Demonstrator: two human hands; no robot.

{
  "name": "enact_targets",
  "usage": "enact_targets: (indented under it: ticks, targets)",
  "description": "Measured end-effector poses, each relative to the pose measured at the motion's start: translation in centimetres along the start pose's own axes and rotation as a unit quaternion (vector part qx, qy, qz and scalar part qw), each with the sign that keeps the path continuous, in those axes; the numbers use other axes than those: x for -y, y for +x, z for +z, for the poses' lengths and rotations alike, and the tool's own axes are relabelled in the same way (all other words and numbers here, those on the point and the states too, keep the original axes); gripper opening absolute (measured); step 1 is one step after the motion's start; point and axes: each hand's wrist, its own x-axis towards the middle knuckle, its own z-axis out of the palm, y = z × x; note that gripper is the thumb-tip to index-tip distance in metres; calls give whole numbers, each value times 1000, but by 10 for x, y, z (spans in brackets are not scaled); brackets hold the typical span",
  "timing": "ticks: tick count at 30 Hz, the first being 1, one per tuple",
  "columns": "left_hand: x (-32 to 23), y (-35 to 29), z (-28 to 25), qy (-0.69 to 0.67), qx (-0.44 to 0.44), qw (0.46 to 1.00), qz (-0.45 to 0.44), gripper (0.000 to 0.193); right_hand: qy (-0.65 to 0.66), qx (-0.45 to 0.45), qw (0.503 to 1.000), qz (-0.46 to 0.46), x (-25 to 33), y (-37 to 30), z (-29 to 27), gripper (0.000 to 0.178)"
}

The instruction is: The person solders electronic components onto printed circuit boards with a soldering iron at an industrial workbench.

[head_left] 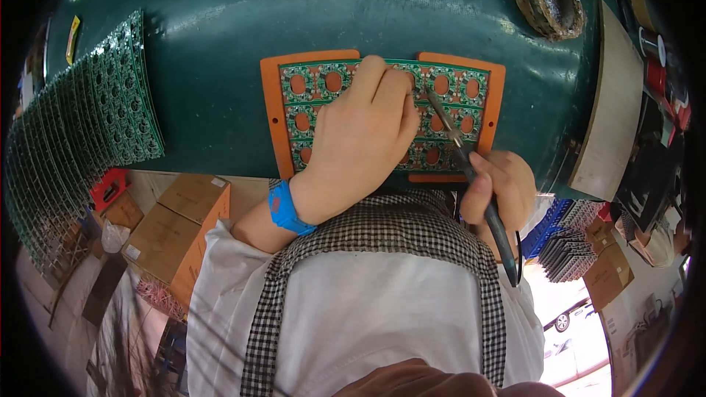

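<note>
The left hand lies flat, fingers pressed down on a green circuit board panel seated in an orange tray. The right hand grips a soldering iron, its tip touching the panel beside the left fingertips. The tray rests on a dark green surface; a stack of similar panels sits far left, and a solder-tip cleaner lies beyond.

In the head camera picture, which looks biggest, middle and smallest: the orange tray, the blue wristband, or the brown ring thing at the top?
1. Orange tray, biggest by far.
2. Brown ring.
3. Blue wristband, smallest, though it sits nearer the camera, so it is close.
</note>
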Motion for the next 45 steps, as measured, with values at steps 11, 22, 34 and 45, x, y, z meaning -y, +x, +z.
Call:
enact_targets:
  ticks: [11, 22, 34, 45]
  targets:
    - [-4, -19, 1, 21, 24, 999, 8, 11, 38, 13, 999, -1, 8, -21, 0, 7]
    - [-10, -48, -2, -5, 70, 998, 8, 14, 69, -13, 997, -32, 16, -50, -7, 10]
    - [-8, -62, -8, -27, 34, 999, 7, 16, 58, -56, 995, -53, 20, -66, -2, 10]
    - [1, -74, -9, -44, 19, 999, 25, 14, 76, -40, 995, -55, 26, -60, 11, 8]
